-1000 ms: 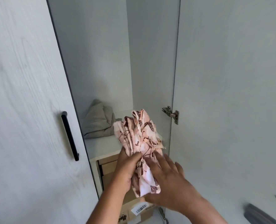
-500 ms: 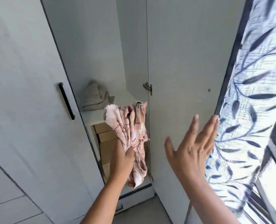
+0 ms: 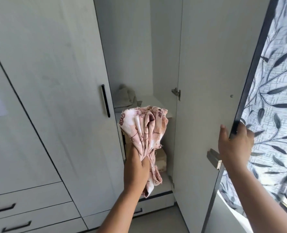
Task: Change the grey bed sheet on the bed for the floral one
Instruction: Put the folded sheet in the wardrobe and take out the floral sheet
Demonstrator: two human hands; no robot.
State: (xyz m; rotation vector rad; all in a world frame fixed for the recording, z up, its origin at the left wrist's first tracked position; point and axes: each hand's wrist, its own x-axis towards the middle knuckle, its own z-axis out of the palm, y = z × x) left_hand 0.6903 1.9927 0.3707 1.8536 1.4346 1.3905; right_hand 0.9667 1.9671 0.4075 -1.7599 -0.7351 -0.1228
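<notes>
— Pink and cream with brown flowers: is that the floral sheet (image 3: 144,130), mid-frame?
— Yes, bunched into a bundle in front of the open wardrobe (image 3: 131,47). The left hand (image 3: 137,167) has its grip closed tight round the narrow waist of it.
— Which way does it run?
— Its long axis is close to upright, leaning slightly left at the top. The wide, frayed end fans upward. The thin tail hangs below the fist, towards the bottom of the frame.
— And the right hand (image 3: 234,145)?
— Centre right, grip curled round the dark edge of the open wardrobe door (image 3: 206,73), thumb on the inner face.
— Anything else?
— A grey cloth (image 3: 126,96) lies crumpled on the shelf (image 3: 149,105), higher in the frame than the bundle. A leaf-patterned curtain (image 3: 274,101) fills the right edge.
</notes>
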